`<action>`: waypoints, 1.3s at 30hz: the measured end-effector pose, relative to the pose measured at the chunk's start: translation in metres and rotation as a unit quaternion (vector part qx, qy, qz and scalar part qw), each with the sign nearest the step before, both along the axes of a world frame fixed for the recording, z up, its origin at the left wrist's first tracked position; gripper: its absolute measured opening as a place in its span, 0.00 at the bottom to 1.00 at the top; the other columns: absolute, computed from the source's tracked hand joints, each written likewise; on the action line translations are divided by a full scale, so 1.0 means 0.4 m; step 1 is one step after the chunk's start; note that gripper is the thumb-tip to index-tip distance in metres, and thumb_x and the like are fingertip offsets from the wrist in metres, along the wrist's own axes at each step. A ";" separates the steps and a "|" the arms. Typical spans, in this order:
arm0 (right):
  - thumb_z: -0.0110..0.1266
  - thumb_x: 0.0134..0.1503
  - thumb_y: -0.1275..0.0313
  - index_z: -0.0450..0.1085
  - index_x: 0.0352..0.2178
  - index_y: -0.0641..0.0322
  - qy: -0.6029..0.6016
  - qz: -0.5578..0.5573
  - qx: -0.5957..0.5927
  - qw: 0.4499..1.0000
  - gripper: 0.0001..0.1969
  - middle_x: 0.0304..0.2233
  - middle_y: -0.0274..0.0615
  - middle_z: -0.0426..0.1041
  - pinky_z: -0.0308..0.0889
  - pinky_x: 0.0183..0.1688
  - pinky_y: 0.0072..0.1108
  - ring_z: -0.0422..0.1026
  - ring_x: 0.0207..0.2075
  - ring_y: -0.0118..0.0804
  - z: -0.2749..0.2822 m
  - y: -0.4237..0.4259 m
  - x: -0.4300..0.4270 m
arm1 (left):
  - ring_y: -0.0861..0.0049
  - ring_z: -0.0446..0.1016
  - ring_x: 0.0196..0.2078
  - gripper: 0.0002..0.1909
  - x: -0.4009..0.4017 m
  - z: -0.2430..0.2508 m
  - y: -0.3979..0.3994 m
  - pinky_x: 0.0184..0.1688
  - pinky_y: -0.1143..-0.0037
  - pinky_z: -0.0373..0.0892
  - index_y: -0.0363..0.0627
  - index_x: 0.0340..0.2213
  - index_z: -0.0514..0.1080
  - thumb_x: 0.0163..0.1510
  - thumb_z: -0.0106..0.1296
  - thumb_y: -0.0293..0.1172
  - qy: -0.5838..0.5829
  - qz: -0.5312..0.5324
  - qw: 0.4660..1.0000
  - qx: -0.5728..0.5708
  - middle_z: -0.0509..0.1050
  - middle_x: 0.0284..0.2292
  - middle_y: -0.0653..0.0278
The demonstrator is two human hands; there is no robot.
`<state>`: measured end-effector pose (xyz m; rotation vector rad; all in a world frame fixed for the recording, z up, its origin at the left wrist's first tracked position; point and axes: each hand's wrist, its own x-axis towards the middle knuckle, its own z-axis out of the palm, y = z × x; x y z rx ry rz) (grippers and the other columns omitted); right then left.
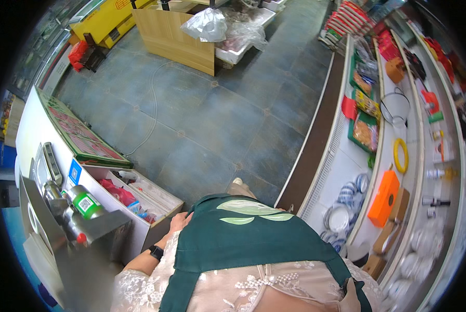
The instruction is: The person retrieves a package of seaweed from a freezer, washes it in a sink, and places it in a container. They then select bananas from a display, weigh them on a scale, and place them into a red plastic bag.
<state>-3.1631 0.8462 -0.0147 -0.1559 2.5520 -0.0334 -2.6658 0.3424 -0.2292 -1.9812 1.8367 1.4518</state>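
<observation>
My left hand (180,221), below a wrist with a black smartwatch, lies against the side of the dark green apron (256,241), close to the corner of an open drawer (170,206). Its fingertips are hidden by the apron. In the drawer are a pink plastic bag (118,192), small packets and pale long boxes. At the lower right, a pale shape touches the apron's shoulder strap; it may be part of my right hand, but this is unclear. The apron, with a leaf print, covers a beige lace garment.
On the left a counter carries a scale (52,163) and a metal canister with a green label (88,202). Shelves at the right hold bowls (338,218), an orange box (383,199) and yellow tape (400,156). A cable (155,105) crosses the tiled floor near a wooden panel (174,39).
</observation>
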 end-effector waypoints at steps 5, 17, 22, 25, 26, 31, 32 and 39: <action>0.47 0.54 0.55 0.53 0.58 0.51 0.025 0.089 -0.035 0.995 0.31 0.59 0.50 0.53 0.49 0.59 0.32 0.52 0.58 0.49 -0.038 -0.369 -0.383 | 0.52 0.73 0.27 0.23 -0.263 0.087 -0.246 0.32 0.64 0.67 0.37 0.24 0.75 0.55 0.48 0.49 0.055 0.018 0.998 -0.027 0.72 0.21 0.45; 0.50 0.52 0.60 0.59 0.55 0.54 -0.048 0.427 -0.271 0.861 0.28 0.56 0.52 0.58 0.54 0.57 0.33 0.58 0.55 0.51 -0.733 -1.692 -0.703 | 0.52 0.72 0.36 0.21 -0.958 0.082 -1.233 0.37 0.64 0.67 0.43 0.38 0.71 0.57 0.46 0.50 0.082 -0.377 0.922 0.022 0.74 0.30 0.47; 0.50 0.52 0.64 0.61 0.54 0.56 0.083 0.499 -0.298 0.810 0.26 0.54 0.53 0.61 0.57 0.56 0.31 0.61 0.53 0.49 -0.797 -1.878 -0.927 | 0.55 0.72 0.42 0.19 -1.364 0.217 -1.736 0.43 0.63 0.68 0.46 0.41 0.72 0.52 0.53 0.44 0.031 -0.583 0.802 -0.129 0.75 0.35 0.53; 0.49 0.53 0.66 0.61 0.53 0.57 0.101 0.498 -0.281 0.814 0.24 0.53 0.52 0.62 0.58 0.55 0.29 0.63 0.53 0.45 -0.804 -2.021 -1.074 | 0.56 0.73 0.41 0.19 -1.677 0.340 -1.948 0.43 0.64 0.69 0.45 0.44 0.70 0.52 0.54 0.38 0.126 -0.590 0.782 -0.157 0.73 0.38 0.51; 0.48 0.53 0.66 0.62 0.53 0.57 0.069 0.488 -0.279 0.824 0.24 0.53 0.52 0.62 0.58 0.55 0.29 0.63 0.52 0.45 -0.782 -2.089 -1.134 | 0.57 0.73 0.40 0.19 -1.765 0.360 -2.000 0.42 0.64 0.69 0.44 0.45 0.69 0.52 0.54 0.35 0.161 -0.585 0.777 -0.168 0.73 0.38 0.51; 0.47 0.54 0.68 0.62 0.51 0.58 -0.026 0.479 -0.359 0.801 0.22 0.52 0.50 0.63 0.59 0.54 0.28 0.63 0.52 0.44 -0.501 -2.497 -1.426 | 0.66 0.73 0.45 0.24 -2.086 0.427 -2.207 0.41 0.70 0.72 0.42 0.51 0.65 0.54 0.53 0.35 0.280 -0.547 0.782 -0.106 0.72 0.45 0.54; 0.47 0.54 0.68 0.63 0.51 0.59 -0.041 0.489 -0.396 0.776 0.21 0.52 0.50 0.64 0.59 0.54 0.28 0.64 0.52 0.44 -0.420 -2.587 -1.485 | 0.65 0.73 0.45 0.24 -2.125 0.404 -2.255 0.43 0.70 0.71 0.43 0.51 0.65 0.54 0.53 0.36 0.271 -0.553 0.781 -0.102 0.72 0.44 0.54; 0.46 0.53 0.71 0.69 0.40 0.63 -0.258 0.729 -0.065 0.631 0.13 0.43 0.49 0.71 0.65 0.45 0.34 0.69 0.46 0.50 -0.391 -3.354 -1.873 | 0.63 0.73 0.45 0.27 -2.263 0.275 -2.549 0.45 0.70 0.68 0.44 0.51 0.65 0.53 0.54 0.42 0.203 -0.403 0.891 -0.036 0.74 0.41 0.50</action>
